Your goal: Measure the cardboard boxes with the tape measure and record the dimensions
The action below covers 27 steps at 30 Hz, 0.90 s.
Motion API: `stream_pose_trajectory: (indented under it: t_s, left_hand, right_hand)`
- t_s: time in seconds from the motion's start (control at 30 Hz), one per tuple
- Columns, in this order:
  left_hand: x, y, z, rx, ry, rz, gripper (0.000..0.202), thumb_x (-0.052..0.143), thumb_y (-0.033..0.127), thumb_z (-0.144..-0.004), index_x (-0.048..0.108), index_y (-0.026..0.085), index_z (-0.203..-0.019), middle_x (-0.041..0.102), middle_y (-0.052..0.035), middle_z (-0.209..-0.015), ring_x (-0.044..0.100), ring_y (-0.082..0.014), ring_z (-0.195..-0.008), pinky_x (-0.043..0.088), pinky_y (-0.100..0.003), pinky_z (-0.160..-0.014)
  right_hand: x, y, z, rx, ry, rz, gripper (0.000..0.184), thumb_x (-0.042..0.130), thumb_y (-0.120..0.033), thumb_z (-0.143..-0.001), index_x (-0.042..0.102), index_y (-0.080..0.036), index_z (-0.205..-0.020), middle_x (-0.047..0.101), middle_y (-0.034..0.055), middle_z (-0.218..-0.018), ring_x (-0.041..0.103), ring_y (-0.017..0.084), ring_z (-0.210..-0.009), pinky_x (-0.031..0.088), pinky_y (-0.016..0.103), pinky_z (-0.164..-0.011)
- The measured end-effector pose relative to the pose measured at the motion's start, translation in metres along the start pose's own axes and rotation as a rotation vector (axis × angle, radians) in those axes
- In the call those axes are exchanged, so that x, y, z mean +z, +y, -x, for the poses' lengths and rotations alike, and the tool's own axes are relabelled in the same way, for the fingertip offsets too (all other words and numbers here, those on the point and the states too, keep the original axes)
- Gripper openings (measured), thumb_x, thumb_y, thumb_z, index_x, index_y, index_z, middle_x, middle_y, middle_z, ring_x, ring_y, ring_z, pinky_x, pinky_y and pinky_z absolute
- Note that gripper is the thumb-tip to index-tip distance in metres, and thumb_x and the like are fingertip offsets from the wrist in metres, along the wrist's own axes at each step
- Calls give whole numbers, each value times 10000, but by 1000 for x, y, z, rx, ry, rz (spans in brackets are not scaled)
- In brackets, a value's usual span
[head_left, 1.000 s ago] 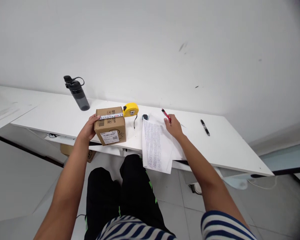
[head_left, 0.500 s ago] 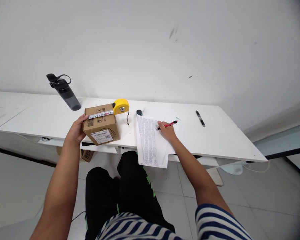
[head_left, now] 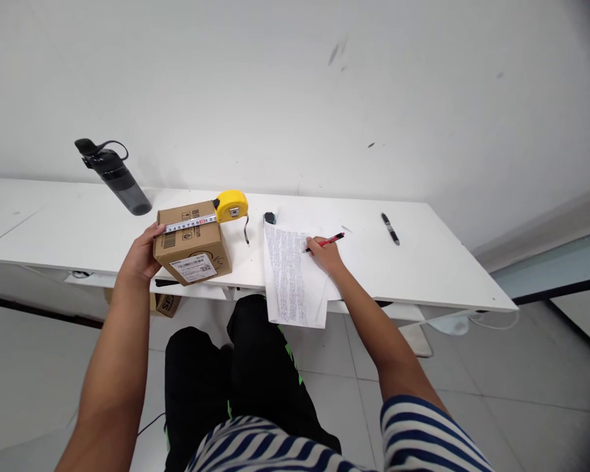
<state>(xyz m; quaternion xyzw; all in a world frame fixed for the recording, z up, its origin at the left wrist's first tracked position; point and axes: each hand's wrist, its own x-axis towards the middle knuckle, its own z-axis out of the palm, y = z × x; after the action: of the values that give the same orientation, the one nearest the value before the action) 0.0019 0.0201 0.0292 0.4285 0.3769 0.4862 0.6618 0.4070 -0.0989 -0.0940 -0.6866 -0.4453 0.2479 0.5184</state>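
Note:
My left hand (head_left: 143, 255) grips the left side of a brown cardboard box (head_left: 219, 255), its thumb on top at the end of the drawn-out tape. A yellow tape measure (head_left: 232, 206) rests at the box's upper right edge, its white blade (head_left: 189, 223) lying across the top face. On the front of the box is a white label (head_left: 195, 268). My right hand (head_left: 324, 253) is closed around a red and black pen (head_left: 332, 240), the tip at a sheet of paper (head_left: 290, 278) filled with dense handwriting. The sheet's lower part hangs over the table's front edge.
A dark water bottle (head_left: 122, 187) leans at the back left of the white table (head_left: 423, 269). A small dark roundish object (head_left: 269, 217) sits at the paper's top corner. Another pen (head_left: 390, 229) lies to the right. Under the table is a second cardboard box (head_left: 166, 305).
The whole view has shifted slightly. Both hands, the box, the tape measure and the pen keep nearly the same positions relative to the table.

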Motion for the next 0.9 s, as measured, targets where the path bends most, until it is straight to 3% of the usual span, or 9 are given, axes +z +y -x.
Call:
stream_pose_trajectory:
  t_s: [0.17, 0.9]
  left_hand:
    - [-1, -1, -1, 7, 3, 8, 295, 711, 223, -693, 664, 117, -964, 754, -83, -810, 719, -273, -910, 610, -349, -822]
    - [1, -1, 0, 9, 9, 28, 385, 709, 230, -715, 651, 112, -1077, 765, -96, -928, 729, -262, -886, 617, -348, -802]
  right_hand:
    - [0, 0, 0, -20, 16, -12, 378, 549, -491, -813, 588, -195, -581, 513, -13, -539, 458, 144, -573, 372, 289, -599]
    - [-2, 1, -2, 4, 39, 18, 374, 541, -506, -790, 566, -205, -569, 515, -9, -535, 483, 160, -592, 392, 300, -612]
